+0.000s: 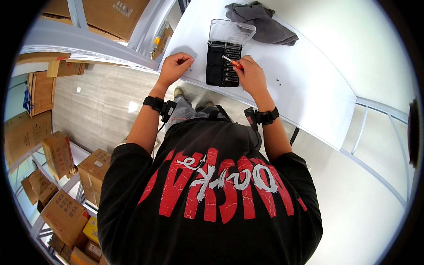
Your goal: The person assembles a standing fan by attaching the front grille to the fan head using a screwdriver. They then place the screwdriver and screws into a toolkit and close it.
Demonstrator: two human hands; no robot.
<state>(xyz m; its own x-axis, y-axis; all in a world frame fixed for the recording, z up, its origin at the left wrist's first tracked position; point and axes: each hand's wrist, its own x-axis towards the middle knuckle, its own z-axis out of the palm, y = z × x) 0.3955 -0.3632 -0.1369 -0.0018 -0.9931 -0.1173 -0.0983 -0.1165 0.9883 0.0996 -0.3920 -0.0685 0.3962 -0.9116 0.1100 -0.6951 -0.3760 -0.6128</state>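
Right hand (252, 76) holds a red tool (237, 65) over an open black case (215, 66)

The floor (110, 90) has pale grey tiles, and it shows to the left and under the desk. The desk (313, 95) is big, white and smooth. A person stands at it in a black shirt (212, 137) with red and white print. Brown boxes (62, 216) sit on racks down at the left side.

On the far part of the desk lies a crumpled grey cloth (260, 22). Near it is the clear lid (227, 32) of the case, swung open on the far side. The black case lies on the desk near the front edge, between the two hands. Little bits (231, 78) are lined up in rows in its right half.

The left hand (172, 70) is by the left side of the case, not touching it. Its fingers are curled in, but I cannot tell how tight its grip is or if it has something small. The right hand's grip is closed around the red tool. The tool leans, with its thin tip pointing left above the case. I cannot tell if the tip touches anything. Both wrists wear black straps (267, 117). Two tiny dark pieces (278, 81) lie on the desk to the right of the right hand.
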